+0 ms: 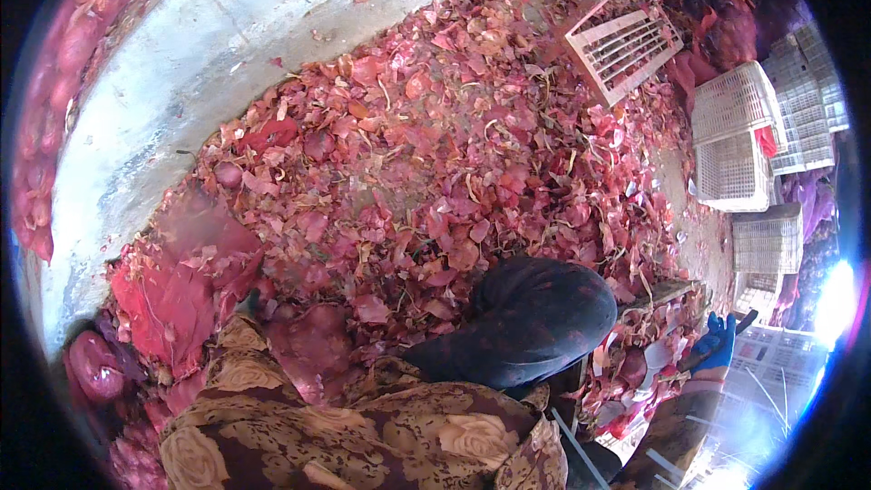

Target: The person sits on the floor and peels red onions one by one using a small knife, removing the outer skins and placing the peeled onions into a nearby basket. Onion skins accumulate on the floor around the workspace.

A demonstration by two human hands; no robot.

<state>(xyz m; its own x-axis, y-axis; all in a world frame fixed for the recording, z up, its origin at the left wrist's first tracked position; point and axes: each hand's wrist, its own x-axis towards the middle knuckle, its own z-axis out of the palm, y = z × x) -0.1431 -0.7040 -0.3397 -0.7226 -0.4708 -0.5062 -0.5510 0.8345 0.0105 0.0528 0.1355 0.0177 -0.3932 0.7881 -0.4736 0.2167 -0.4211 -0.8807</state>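
At the right, my right hand point(714, 346) in a blue glove is closed around a dark bar-like handle point(747, 320). Beside it stands a container point(660, 294) with onions point(634, 366) and loose skins in it. My left arm, in a flowered brown sleeve point(241, 354), reaches forward. Only a small dark part of my left hand point(250, 303) shows, next to a red mesh sack point(167, 306) strewn with skins. Its fingers are hidden, so any grip is unclear. My bent knee point(524, 327) in dark trousers is between the hands.
Red onion skins point(422, 170) cover the floor, with a loose onion point(228, 175) near the pale low wall point(136, 109). A slatted wooden chair point(626, 47) lies at the top right. White plastic crates point(731, 170) stand at the right. Filled sacks point(99, 367) lie lower left.
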